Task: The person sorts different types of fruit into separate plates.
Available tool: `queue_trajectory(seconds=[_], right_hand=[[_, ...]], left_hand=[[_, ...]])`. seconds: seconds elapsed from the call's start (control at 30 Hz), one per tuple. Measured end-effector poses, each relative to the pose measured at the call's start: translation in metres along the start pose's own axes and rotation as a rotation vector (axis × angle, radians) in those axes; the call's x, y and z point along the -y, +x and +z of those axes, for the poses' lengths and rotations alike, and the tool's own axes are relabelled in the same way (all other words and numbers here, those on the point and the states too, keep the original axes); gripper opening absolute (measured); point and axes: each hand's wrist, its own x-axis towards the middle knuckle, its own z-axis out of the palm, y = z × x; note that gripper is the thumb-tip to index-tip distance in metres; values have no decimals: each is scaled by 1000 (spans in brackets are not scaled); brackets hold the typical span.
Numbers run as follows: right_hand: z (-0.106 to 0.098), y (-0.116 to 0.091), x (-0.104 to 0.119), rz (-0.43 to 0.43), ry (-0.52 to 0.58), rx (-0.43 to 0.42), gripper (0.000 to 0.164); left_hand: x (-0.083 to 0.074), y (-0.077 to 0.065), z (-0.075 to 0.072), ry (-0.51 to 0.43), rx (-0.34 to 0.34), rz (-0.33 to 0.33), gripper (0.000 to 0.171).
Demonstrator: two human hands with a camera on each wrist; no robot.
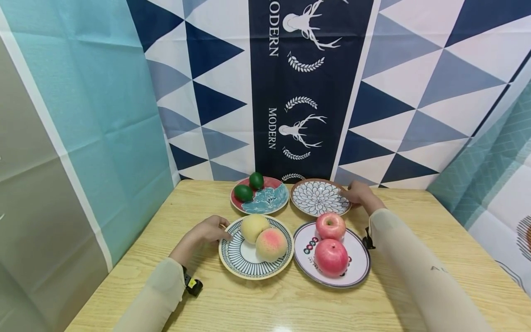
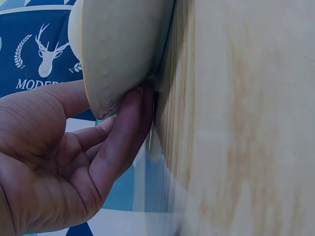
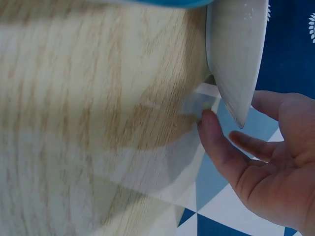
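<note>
In the head view my left hand (image 1: 210, 229) grips the left rim of a striped plate (image 1: 237, 259) holding a yellow peach (image 1: 254, 228) and a pink-tinged peach (image 1: 272, 245). The left wrist view shows the thumb over the plate's rim (image 2: 123, 49) and the fingers curled beneath. My right hand (image 1: 360, 193) is at the right rim of a brown-edged plate (image 1: 317, 198) with a petal pattern. From the right wrist, its thumb reaches over the rim, while the loosely spread fingers (image 3: 224, 150) lie below and outside the plate (image 3: 238, 54).
Front right, a white plate (image 1: 357, 246) carries two red apples (image 1: 331, 258). A red and blue plate (image 1: 267, 200) at the back left holds two small green fruits (image 1: 243, 192). All stand close together on the wooden table (image 1: 199, 309); a patterned curtain (image 1: 307, 92) hangs behind.
</note>
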Motion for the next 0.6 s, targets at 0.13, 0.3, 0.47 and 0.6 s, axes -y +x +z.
queue_trajectory(seconds=[0.13,0.3,0.47,0.6], right_hand=[[-1,4,0,28,11,31,58],[0,9,2,53,27,43,49],[-1,12,5,69,16,40,32],[-2,13,7,63,-2,46,29]], left_hand=[[2,2,0,-8,-1,-1,28],[3,3,-1,-10,0,-3,25],[3,4,-2,-9,1,1,23],[4,5,-2,-2,7,1,22]])
